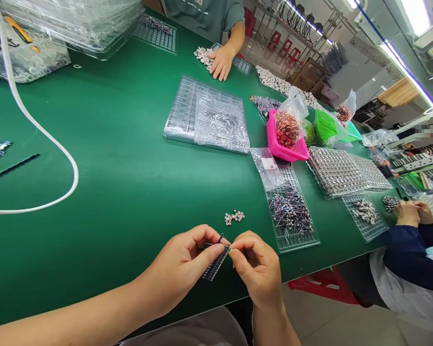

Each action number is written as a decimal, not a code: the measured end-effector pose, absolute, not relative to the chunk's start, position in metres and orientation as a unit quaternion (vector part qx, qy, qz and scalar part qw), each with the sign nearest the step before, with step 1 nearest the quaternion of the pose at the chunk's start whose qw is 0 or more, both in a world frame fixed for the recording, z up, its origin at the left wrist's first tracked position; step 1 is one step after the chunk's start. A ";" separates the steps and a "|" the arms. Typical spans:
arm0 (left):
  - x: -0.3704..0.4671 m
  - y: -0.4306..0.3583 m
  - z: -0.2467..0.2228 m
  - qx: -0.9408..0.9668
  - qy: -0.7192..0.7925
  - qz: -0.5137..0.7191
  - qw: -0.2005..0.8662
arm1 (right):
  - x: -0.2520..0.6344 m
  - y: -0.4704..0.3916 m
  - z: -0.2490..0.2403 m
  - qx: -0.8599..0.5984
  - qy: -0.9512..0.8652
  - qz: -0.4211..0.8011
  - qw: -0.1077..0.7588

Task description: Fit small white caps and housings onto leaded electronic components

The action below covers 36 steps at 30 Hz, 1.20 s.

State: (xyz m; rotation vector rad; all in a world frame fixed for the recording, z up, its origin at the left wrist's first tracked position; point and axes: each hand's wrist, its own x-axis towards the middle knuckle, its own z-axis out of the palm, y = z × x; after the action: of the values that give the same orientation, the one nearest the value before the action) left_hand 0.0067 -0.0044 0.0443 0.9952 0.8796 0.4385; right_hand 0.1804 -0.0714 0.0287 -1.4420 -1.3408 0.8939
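Observation:
My left hand (191, 259) is closed, thumb and fingers gripping a dark strip (215, 264) with rows of small light marks along it. The strip slants down toward the table's front edge. At its upper end, the fingertips of my right hand (258, 266) pinch something tiny; its kind is too small to make out. Both hands nearly touch at this spot. Just beyond them lies a little cluster of small whitish round pieces (234, 217) on the green table (130, 192). To the right, a clear ribbed tray (296, 242) bears a heap of dark thin-legged components (291, 209).
Stacked clear trays (182, 108) with a plastic bag (222, 122) on top lie ahead. A pink basket (286, 149) stands right of them. A white cable (70, 161) loops at left. Across the table is a co-worker's hand (222, 62); another co-worker's hands (413, 214) work at right.

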 end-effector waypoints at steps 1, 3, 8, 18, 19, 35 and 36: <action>0.007 -0.004 0.044 0.457 0.404 0.203 0.766 | 0.181 -0.071 0.029 -0.589 -0.547 0.365 0.469; 0.006 -0.004 0.044 0.456 0.402 0.207 0.767 | 0.181 -0.071 0.029 -0.589 -0.549 0.367 0.467; 0.006 -0.003 0.045 0.457 0.397 0.204 0.770 | 0.182 -0.072 0.028 -0.592 -0.549 0.366 0.463; 0.007 -0.004 0.043 0.461 0.403 0.213 0.762 | 0.181 -0.073 0.028 -0.603 -0.540 0.368 0.458; 0.007 -0.004 0.042 0.462 0.403 0.216 0.760 | 0.181 -0.073 0.028 -0.603 -0.540 0.368 0.459; 0.008 -0.003 0.041 0.460 0.399 0.221 0.762 | 0.182 -0.073 0.029 -0.601 -0.543 0.369 0.456; 0.008 -0.003 0.042 0.459 0.398 0.222 0.763 | 0.182 -0.073 0.029 -0.601 -0.543 0.368 0.456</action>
State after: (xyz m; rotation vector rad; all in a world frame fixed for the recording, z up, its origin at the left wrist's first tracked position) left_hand 0.0084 -0.0030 0.0416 0.9977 0.8666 0.4819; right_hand 0.1817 -0.0732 0.0292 -1.4829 -1.3388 0.9084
